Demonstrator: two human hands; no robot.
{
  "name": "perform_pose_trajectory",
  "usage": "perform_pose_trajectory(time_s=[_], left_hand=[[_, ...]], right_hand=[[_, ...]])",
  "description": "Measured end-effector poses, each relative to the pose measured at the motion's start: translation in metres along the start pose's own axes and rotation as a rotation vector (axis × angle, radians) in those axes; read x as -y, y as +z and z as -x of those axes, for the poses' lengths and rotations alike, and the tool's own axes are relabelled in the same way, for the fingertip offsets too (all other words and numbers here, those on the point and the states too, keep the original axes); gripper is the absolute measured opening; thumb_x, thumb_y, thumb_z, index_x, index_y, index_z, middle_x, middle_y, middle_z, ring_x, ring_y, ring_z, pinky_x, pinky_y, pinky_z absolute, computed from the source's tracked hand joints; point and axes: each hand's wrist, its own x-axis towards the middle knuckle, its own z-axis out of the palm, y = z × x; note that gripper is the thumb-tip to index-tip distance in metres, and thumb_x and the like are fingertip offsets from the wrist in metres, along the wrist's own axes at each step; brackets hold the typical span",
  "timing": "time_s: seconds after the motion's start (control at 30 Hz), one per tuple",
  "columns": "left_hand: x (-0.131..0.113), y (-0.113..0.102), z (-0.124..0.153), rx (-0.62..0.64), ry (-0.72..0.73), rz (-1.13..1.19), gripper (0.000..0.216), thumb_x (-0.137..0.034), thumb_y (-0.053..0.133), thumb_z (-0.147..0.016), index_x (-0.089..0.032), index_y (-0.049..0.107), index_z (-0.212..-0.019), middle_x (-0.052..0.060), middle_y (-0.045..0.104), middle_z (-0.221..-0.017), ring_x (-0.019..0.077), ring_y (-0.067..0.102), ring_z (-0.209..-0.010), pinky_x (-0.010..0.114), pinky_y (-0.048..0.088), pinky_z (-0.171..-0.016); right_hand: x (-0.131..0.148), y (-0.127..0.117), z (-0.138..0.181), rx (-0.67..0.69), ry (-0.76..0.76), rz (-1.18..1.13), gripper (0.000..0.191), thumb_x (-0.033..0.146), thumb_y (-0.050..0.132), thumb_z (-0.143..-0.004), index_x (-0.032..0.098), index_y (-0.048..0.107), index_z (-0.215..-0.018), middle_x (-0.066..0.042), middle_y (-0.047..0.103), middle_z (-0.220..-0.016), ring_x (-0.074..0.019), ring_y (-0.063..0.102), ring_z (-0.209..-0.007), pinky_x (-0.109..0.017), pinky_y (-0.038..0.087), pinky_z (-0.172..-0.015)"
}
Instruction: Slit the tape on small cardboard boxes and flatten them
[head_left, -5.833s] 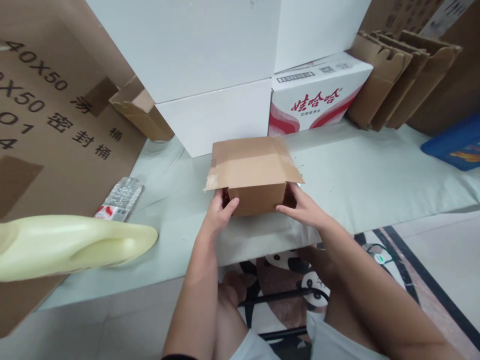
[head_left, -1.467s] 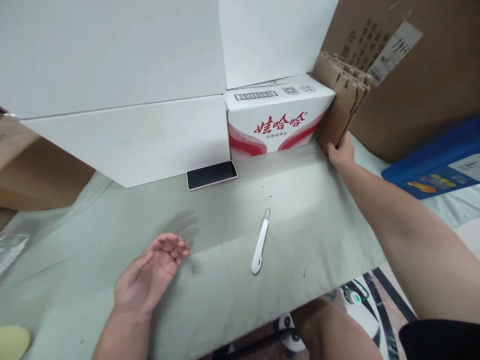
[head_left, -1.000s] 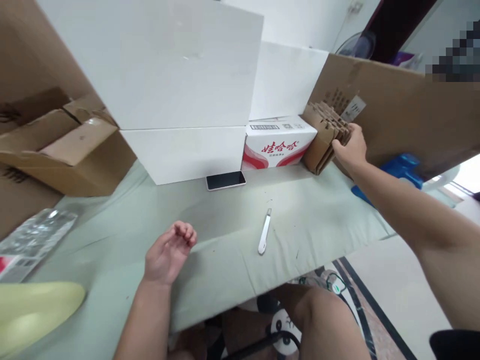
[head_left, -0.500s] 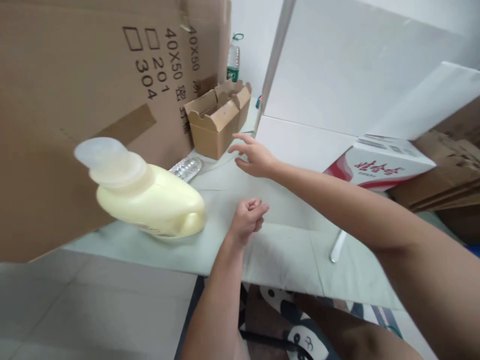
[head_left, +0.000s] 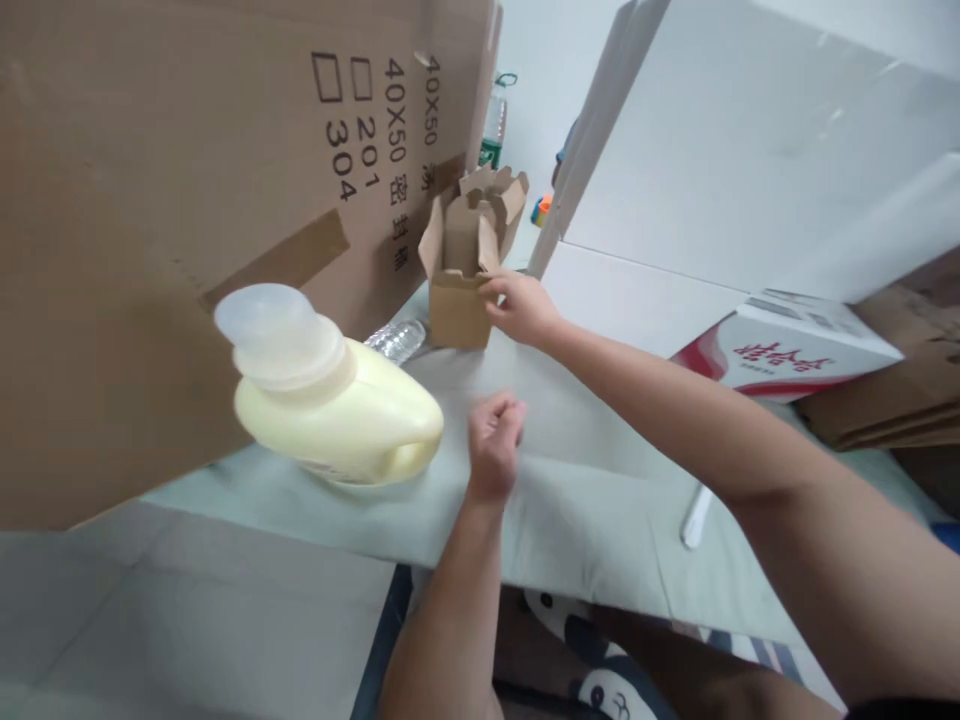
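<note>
My right hand is at the near right corner of a small open cardboard box, its bent fingers closed on the edge by a raised flap. The box stands on the cloth-covered table with its top flaps up. My left hand, slightly blurred, hovers over the table in a loose fist; nothing shows in it. To its left stands a pale yellow jug with a translucent cap. A clear plastic bottle lies behind the jug, partly hidden.
A large printed cardboard carton walls off the left side. White panels rise on the right, near a red-and-white carton. A white-handled object lies under my right forearm. Another bottle stands at the back.
My right hand has closed on the small box, which has turned and now sits nearer. My left hand stays in a fist. The camera view has shifted a little.
</note>
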Motion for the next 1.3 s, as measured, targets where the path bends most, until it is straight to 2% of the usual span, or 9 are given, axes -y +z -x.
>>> perform_pose_trajectory(time_s=[0.23,0.37,0.57,0.8,0.9,1.03,1.13,1.2,1.3], left_hand=[[-0.007,0.008,0.012,-0.361,0.628,-0.321,0.019,-0.020,0.048,-0.089,-0.021,0.043,-0.071,-0.004,0.038,-0.064,0.0129,0.037,-0.058,0.029,0.030,-0.057],[-0.001,0.010,0.005,-0.413,0.480,-0.405,0.015,-0.026,0.052,-0.087,-0.021,0.060,-0.098,0.005,0.061,-0.098,0.0197,0.059,-0.096,0.034,0.047,-0.088],[0.008,0.020,-0.006,0.085,0.139,-0.202,0.040,-0.046,0.048,-0.094,-0.019,0.069,-0.115,0.011,0.071,-0.125,0.0278,0.063,-0.123,0.041,0.047,-0.108],[0.020,0.035,-0.003,0.156,0.112,-0.155,0.032,-0.049,0.057,-0.091,-0.021,0.073,-0.095,0.009,0.076,-0.112,0.0267,0.069,-0.112,0.040,0.049,-0.104],[0.024,0.038,-0.002,0.167,0.114,-0.242,0.031,-0.049,0.059,-0.092,-0.022,0.074,-0.089,0.007,0.077,-0.105,0.0247,0.069,-0.105,0.038,0.050,-0.100],[0.026,0.044,-0.001,0.130,0.121,-0.342,0.030,-0.048,0.062,-0.091,-0.021,0.075,-0.086,0.006,0.075,-0.094,0.0225,0.068,-0.097,0.034,0.051,-0.091],[0.031,0.048,-0.001,0.083,0.137,-0.386,0.026,-0.046,0.065,-0.090,-0.021,0.071,-0.086,0.003,0.071,-0.085,0.0191,0.067,-0.084,0.031,0.052,-0.081],[0.036,0.051,-0.001,0.056,0.184,-0.405,0.024,-0.044,0.069,-0.087,-0.021,0.067,-0.093,0.003,0.070,-0.089,0.0180,0.067,-0.085,0.030,0.052,-0.082],[0.044,0.054,-0.002,0.058,0.255,-0.461,0.037,-0.044,0.073,-0.083,-0.023,0.061,-0.111,0.006,0.069,-0.110,0.0201,0.069,-0.099,0.034,0.055,-0.090]], right_hand=[[-0.037,-0.074,0.175,-0.015,-0.345,-0.236,0.024,0.017,0.053,-0.093,0.019,0.076,-0.098,-0.009,0.076,-0.123,-0.0193,0.076,-0.104,-0.029,0.062,-0.083],[-0.035,-0.112,0.268,-0.001,-0.418,-0.267,0.025,0.008,0.057,-0.092,0.024,0.075,-0.096,-0.006,0.080,-0.112,-0.0156,0.078,-0.092,-0.024,0.062,-0.077],[-0.033,-0.126,0.352,0.062,-0.304,-0.228,0.030,0.009,0.054,-0.093,0.028,0.074,-0.105,-0.009,0.072,-0.131,-0.0165,0.075,-0.069,-0.030,0.058,-0.053],[-0.072,-0.086,0.377,-0.164,0.030,-0.266,0.040,0.016,0.058,-0.095,0.033,0.068,-0.130,-0.010,0.057,-0.152,-0.0218,0.079,-0.093,-0.031,0.065,-0.067],[-0.083,-0.059,0.370,-0.237,0.073,-0.230,0.032,0.023,0.056,-0.098,0.032,0.073,-0.124,-0.010,0.064,-0.144,-0.0294,0.069,-0.122,-0.039,0.065,-0.082],[-0.086,-0.028,0.364,-0.521,0.187,-0.226,0.028,0.030,0.062,-0.095,0.038,0.073,-0.119,-0.009,0.062,-0.121,-0.0292,0.066,-0.112,-0.047,0.060,-0.086],[-0.086,-0.011,0.366,-0.744,0.325,-0.289,0.070,0.041,0.074,-0.086,0.045,0.044,-0.149,-0.009,0.054,-0.126,-0.0291,0.062,-0.108,-0.050,0.059,-0.087],[-0.088,-0.003,0.370,-0.710,0.331,-0.418,0.079,0.049,0.068,-0.089,0.042,0.027,-0.156,-0.011,0.053,-0.135,-0.0300,0.061,-0.118,-0.051,0.058,-0.094],[-0.092,0.004,0.378,-0.548,0.248,-0.529,0.053,0.056,0.052,-0.097,0.034,0.046,-0.145,-0.013,0.056,-0.139,-0.0322,0.057,-0.131,-0.054,0.052,-0.106]])
